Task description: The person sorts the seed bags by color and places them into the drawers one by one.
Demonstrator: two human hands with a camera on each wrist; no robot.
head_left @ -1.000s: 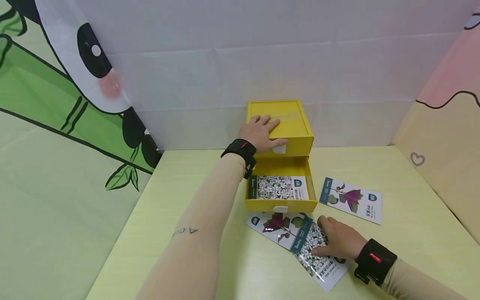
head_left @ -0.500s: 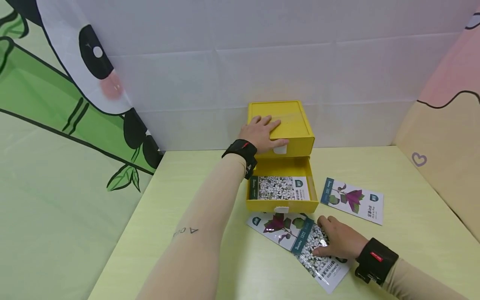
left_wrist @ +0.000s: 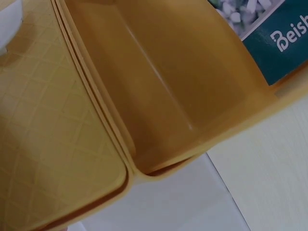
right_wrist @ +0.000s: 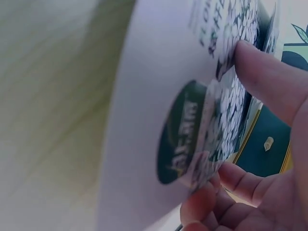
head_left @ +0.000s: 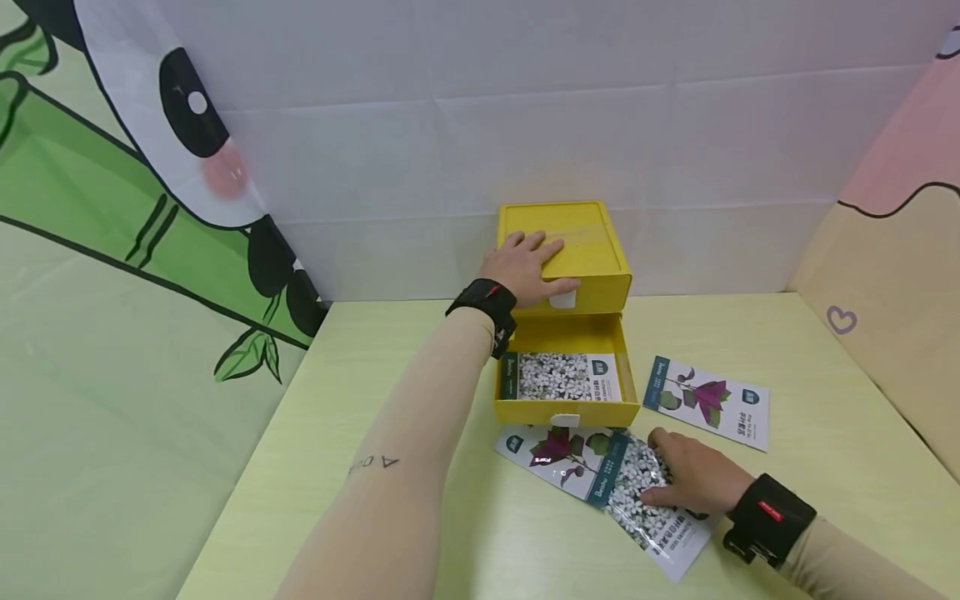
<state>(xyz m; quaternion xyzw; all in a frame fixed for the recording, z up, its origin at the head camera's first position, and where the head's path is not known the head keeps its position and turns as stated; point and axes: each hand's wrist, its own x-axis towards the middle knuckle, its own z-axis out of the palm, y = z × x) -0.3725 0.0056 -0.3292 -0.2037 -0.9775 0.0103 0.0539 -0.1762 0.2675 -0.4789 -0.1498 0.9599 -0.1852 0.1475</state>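
Observation:
My left hand point(head_left: 519, 268) rests with spread fingers on top of a yellow drawer box point(head_left: 585, 237), its thumb at the upper front. Below, a drawer point(head_left: 628, 375) stands pulled out, and a white-flower seed packet point(head_left: 558, 377) lies in it. My right hand point(head_left: 697, 475) grips another white-flower seed packet point(head_left: 637, 492) between thumb and fingers; its printed face point(right_wrist: 144, 96) fills much of the right wrist view. That packet's upper end meets a purple-flower packet point(head_left: 551, 454) in front of the drawer. The left wrist view shows the drawer's inside point(left_wrist: 173, 72) but no left fingers clearly.
Right of the drawer, a second purple-flower packet point(head_left: 708, 402) lies flat on the pale table point(head_left: 375, 367). A white cloth backdrop point(head_left: 375, 167) rises behind the box. Printed panels point(head_left: 112, 333) stand at the left and right.
My right hand has shifted slightly to the right, and the white-flower packet in its grip has moved with it. The left hand stays on the box.

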